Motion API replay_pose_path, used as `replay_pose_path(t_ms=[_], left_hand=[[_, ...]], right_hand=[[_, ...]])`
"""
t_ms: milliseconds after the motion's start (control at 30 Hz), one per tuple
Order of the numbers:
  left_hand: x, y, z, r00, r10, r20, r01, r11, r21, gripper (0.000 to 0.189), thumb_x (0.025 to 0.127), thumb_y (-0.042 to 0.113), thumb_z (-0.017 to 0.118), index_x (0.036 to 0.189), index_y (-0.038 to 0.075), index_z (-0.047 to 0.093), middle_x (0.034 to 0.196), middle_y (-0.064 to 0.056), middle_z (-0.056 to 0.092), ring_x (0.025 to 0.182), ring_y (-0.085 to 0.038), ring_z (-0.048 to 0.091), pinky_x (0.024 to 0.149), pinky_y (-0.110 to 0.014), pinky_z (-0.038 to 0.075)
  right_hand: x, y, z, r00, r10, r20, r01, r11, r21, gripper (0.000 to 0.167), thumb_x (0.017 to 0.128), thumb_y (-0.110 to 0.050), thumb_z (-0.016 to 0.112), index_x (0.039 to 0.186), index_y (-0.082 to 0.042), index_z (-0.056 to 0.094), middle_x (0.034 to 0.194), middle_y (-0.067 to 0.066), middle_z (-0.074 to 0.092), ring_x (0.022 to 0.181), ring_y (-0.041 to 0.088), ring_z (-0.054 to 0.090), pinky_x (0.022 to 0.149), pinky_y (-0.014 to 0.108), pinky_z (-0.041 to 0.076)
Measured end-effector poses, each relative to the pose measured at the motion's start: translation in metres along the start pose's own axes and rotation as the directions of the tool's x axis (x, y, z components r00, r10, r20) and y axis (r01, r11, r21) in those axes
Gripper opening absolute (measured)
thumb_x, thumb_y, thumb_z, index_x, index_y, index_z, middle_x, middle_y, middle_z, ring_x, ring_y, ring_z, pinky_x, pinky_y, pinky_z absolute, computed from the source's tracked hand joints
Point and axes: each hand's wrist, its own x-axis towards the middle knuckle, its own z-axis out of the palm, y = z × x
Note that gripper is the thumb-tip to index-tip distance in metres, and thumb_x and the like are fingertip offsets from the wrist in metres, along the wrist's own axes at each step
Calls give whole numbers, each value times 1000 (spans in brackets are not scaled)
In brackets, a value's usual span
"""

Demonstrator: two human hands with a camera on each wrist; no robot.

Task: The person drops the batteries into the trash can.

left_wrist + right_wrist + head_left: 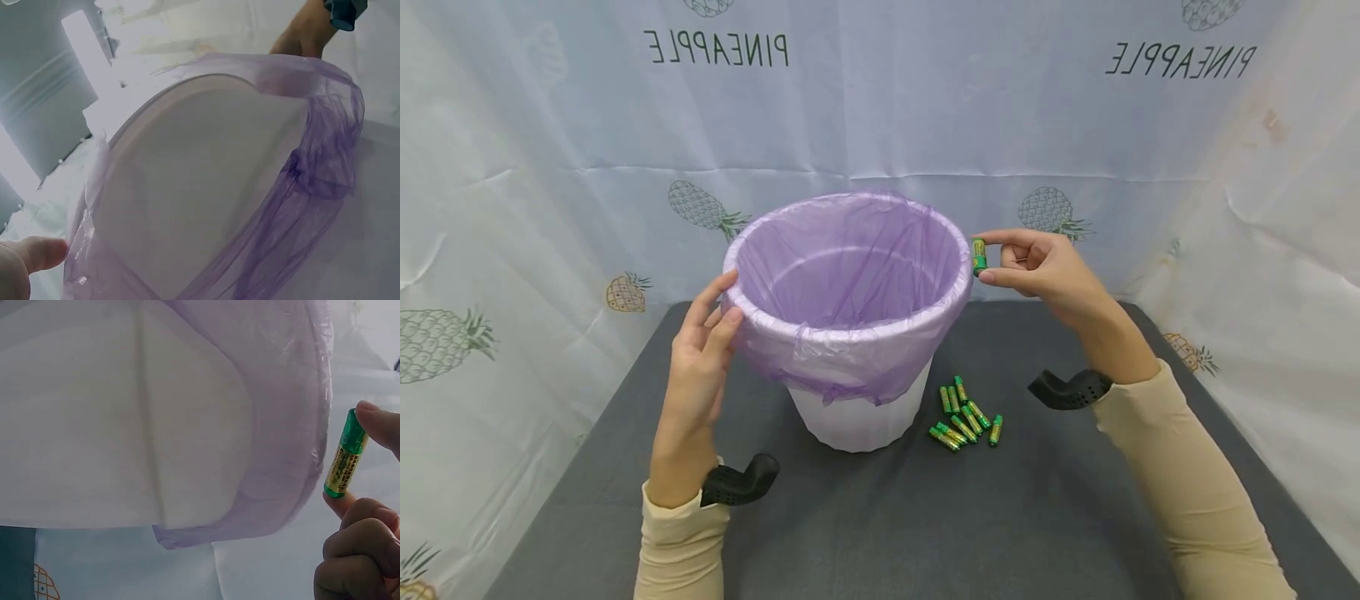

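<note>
A white bin (861,421) stands on the table, lined with a purple plastic bag (827,358) folded over its rim. At the bin's left side, my left hand (696,375) touches the bag-covered rim with its thumb and fingertips; its thumb (47,252) also shows in the left wrist view. Beyond the right side of the rim, my right hand (1052,271) pinches a green and gold battery (979,257) between thumb and index finger, its other fingers curled. The right wrist view shows this battery (346,454) close up, beside the bag. Several similar batteries (964,417) lie right of the bin.
A dark grey cloth covers the table (880,533). Pale curtains (887,108) with pineapple prints hang behind and along both sides. Each wrist carries a black camera mount, the left one (741,481) near the bin's front left.
</note>
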Motion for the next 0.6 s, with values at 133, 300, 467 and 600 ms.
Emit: replay_pose_path(t_ms=[133,300,467,600], left_hand=[[-1,1,7,996,-29,-79,30,1000,5,40,97,4,48,134,17,52,103,2,62,88,-4,59,82,-17,49],[-1,1,9,994,-38,-100,40,999,19,38,97,4,49,133,17,52,101,3,62,87,-4,58,81,-17,49],[-1,0,9,995,-36,-96,38,999,26,39,97,4,48,133,17,52,100,4,61,86,-4,58,81,-17,48],[-1,0,9,994,-44,-102,48,998,31,39,97,5,48,133,18,52,102,3,61,86,-4,58,83,-18,48]], right_hand=[[6,1,6,1000,12,1,-12,1000,-14,35,85,-2,68,118,-13,65,62,-9,37,55,12,22,53,31,18],[12,2,11,999,33,-3,-33,999,-25,36,84,-3,69,119,-10,65,60,-9,37,53,12,21,53,30,18],[14,0,17,999,48,-10,-48,998,-30,35,85,-3,69,119,-7,64,60,-9,38,52,11,21,52,31,19],[15,-1,19,998,54,-13,-55,997,-45,36,86,-3,67,121,-4,61,60,-10,39,51,10,22,51,30,20]])
